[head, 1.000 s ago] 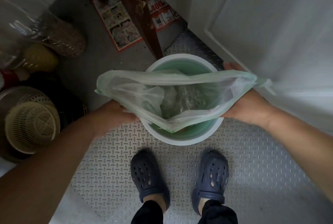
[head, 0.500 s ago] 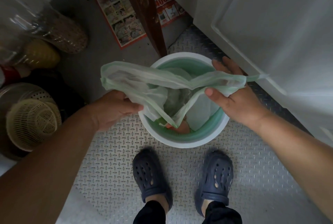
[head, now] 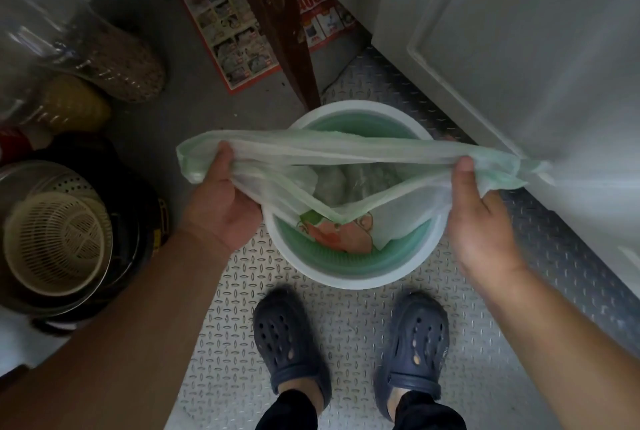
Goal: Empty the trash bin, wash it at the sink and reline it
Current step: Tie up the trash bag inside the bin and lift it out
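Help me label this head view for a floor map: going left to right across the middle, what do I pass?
Cream colander → left hand gripping the bag's edge → green bag stretched over the white bin → right hand gripping the other edge → white cabinet door.

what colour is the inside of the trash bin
Green inside the trash bin, with a white outer rim; shows best in the head view.

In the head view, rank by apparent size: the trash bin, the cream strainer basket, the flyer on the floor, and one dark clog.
Largest to smallest, as they look:
1. trash bin
2. flyer, partly hidden by the wooden leg
3. cream strainer basket
4. clog
Basket and clog look close; wide-angle distortion at the edge makes that order unsure.
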### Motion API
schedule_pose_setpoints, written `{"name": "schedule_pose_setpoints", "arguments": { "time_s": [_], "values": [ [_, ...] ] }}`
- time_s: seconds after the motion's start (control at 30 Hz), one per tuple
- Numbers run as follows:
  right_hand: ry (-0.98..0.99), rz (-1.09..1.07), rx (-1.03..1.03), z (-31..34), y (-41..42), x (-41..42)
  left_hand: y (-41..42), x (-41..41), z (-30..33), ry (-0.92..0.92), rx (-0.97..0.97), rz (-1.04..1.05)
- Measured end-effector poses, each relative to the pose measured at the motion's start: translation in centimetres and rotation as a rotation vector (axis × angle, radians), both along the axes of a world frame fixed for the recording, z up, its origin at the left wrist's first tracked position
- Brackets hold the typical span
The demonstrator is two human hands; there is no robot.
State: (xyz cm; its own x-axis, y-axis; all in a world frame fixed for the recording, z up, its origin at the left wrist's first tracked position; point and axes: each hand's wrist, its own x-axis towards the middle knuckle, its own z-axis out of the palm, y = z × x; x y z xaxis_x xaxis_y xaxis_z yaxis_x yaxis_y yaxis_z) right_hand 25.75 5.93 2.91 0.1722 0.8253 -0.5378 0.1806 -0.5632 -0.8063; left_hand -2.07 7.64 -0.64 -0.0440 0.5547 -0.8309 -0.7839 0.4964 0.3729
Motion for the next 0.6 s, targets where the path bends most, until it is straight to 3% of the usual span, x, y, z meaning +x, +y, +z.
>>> {"name": "schedule_pose_setpoints", "arguments": {
  "time_s": [0.2, 0.4, 0.6],
  "values": [
    [0.332, -0.364, -0.002, 0.3, -0.8, 0.5, -0.3, -1.3, 0.3, 0.013, 0.003, 0.15],
    [0.435, -0.477, 0.145, 1.2, -0.2, -0.9, 1.0, -1.2, 1.6, 0.164, 0.084, 0.158],
    [0.692, -0.388, 0.227, 2.3, 1.6, -1.6, 2.4, 1.2, 2.2, 0.248, -0.045, 0.273]
  ]
}}
